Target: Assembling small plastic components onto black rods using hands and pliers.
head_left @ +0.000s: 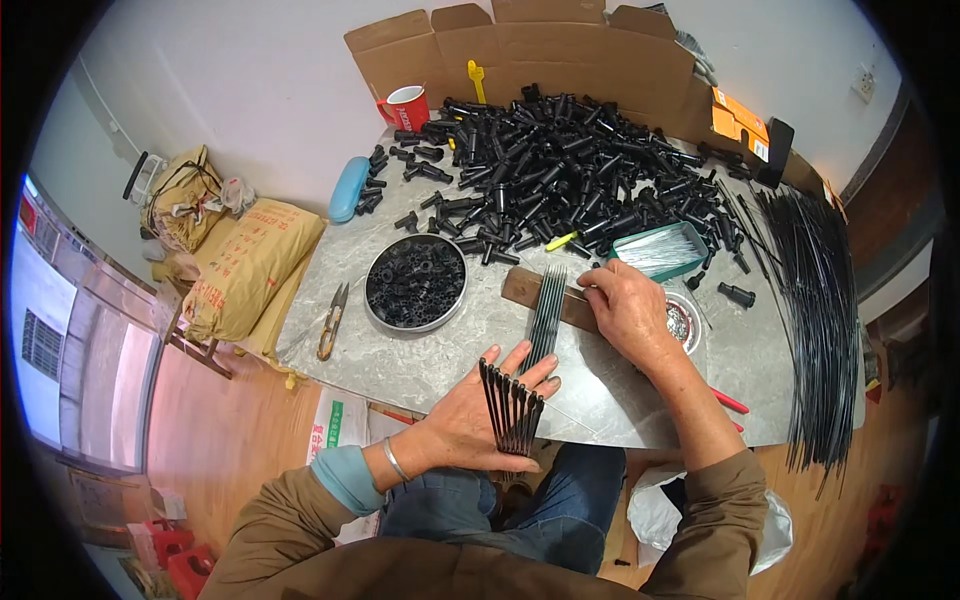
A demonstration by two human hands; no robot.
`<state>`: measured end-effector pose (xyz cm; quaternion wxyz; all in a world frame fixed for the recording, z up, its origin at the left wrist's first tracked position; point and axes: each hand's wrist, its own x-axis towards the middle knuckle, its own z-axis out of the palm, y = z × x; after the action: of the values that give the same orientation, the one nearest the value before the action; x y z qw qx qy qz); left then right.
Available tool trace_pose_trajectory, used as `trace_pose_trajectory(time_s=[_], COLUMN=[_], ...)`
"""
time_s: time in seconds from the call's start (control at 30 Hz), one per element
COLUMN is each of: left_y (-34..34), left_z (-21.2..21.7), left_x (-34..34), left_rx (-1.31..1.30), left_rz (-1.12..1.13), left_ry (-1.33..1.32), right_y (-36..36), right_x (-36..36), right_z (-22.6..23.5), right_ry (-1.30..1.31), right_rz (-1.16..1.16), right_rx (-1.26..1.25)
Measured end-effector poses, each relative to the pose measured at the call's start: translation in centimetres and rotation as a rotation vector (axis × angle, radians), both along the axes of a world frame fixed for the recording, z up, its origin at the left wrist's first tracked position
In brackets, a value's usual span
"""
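My left hand (475,415) lies palm up at the near edge of the grey table (420,350), holding a fan of thin black rods (512,408) across its fingers. My right hand (630,315) presses down on a row of thin dark rods (545,310) laid side by side over a brown wooden block (530,290). A round tin (415,283) of small black rings sits left of the block. Behind it spreads a big heap of black plastic tube fittings (560,175).
A long bundle of black rods (815,300) lies along the table's right side. Snips (333,320), a blue case (349,188), a red mug (405,107), a green tray (660,250) and a cardboard wall (560,55) are on the table. Sacks (245,265) stand at left.
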<state>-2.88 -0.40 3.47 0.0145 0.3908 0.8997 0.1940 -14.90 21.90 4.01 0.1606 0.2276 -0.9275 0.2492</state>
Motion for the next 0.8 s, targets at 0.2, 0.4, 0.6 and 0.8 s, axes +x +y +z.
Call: trace_pose_trajectory(time_s=[0.2,0.4,0.6,0.8], left_y=[-0.1,0.1,-0.1,0.0], left_z=[-0.1,-0.1,0.1,0.2], left_x=[0.0,-0.1,0.0,0.0], left_rx=[0.011,0.008,-0.001,-0.003], left_rz=[0.001,-0.007,0.0,-0.005], left_ry=[0.012,0.011,-0.002,-0.008], right_y=[-0.2,-0.1,-0.5,-0.8], right_x=[0.5,0.2,-0.1,-2.1], right_z=[0.4,0.2,0.0,0.1], right_ry=[-0.04,-0.041,0.017,0.288], right_rz=[-0.018,-0.015,0.007,0.132], right_rx=[-0.027,-0.011,-0.023,0.152])
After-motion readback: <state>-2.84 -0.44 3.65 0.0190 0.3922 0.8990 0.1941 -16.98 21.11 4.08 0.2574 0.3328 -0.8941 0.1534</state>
